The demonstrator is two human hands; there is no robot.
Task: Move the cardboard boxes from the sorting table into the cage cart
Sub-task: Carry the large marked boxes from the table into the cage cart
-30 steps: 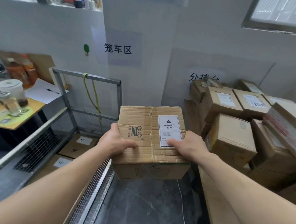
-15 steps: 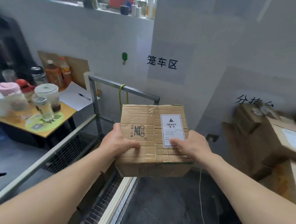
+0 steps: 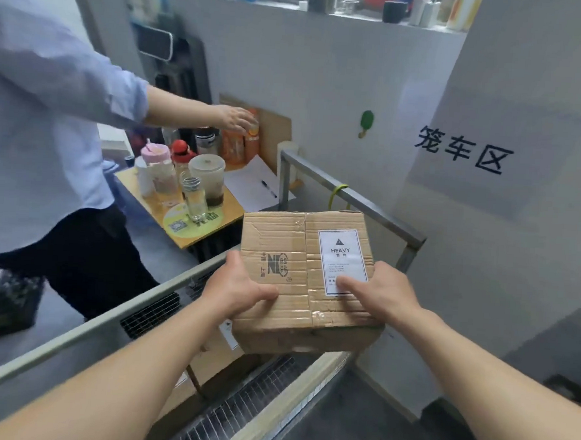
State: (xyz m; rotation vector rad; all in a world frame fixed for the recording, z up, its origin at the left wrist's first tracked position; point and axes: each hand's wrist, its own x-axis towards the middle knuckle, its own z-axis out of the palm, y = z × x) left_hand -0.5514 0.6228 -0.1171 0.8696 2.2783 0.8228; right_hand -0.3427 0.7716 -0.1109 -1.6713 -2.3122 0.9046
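The brown cardboard box [image 3: 281, 239] carries a white label [image 3: 342, 257] with black print, near a yellow table [image 3: 230, 211] and pale-blue shirt [image 3: 33, 119].

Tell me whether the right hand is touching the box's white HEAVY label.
Touching. In the head view the right hand grips the cardboard box with its thumb lying on the HEAVY label.

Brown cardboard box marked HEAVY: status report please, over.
Left grip and right grip hold brown cardboard box. Box above grey metal cage cart, not lowered. Person in pale blue shirt beside cart.
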